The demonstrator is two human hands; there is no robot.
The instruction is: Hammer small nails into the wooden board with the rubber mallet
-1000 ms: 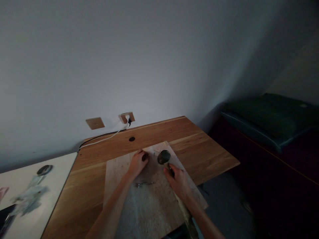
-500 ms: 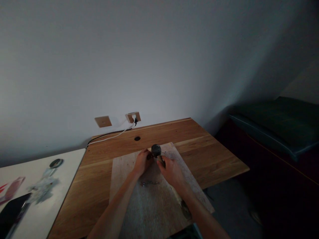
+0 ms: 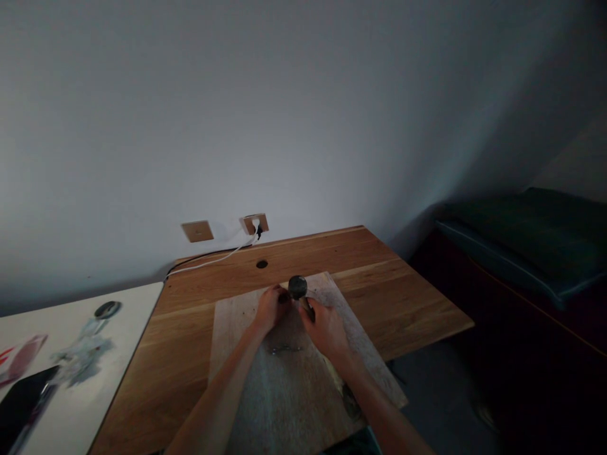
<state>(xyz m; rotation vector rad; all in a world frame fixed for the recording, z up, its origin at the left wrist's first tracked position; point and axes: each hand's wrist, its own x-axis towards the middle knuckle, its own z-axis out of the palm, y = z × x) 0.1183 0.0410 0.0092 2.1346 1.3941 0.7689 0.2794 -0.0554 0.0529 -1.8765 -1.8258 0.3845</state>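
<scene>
My right hand (image 3: 327, 325) is closed around the short brown handle of a mallet (image 3: 298, 287) with a round, dark head. That head sits at the far part of a pale wooden board (image 3: 265, 404), right beside the fingers of my left hand (image 3: 270, 308). The left fingers are curled together low over the board; whatever they pinch is hidden. Between my forearms a few thin, shiny metal pieces (image 3: 285, 349) lie on the board. Partly under my right forearm is a long pale object with a dark end (image 3: 349, 401), its kind unclear.
The board rests on a wooden table (image 3: 417, 303) against the wall, with cables (image 3: 208, 260) running to a socket (image 3: 256, 224). On a white surface (image 3: 128, 341) at left are a tape roll (image 3: 107, 309), crumpled clear plastic (image 3: 83, 360) and a dark phone-like slab (image 3: 23, 404).
Both hands stay in nearly the same place. The mallet's head has tilted very slightly, and the view has shifted a little.
</scene>
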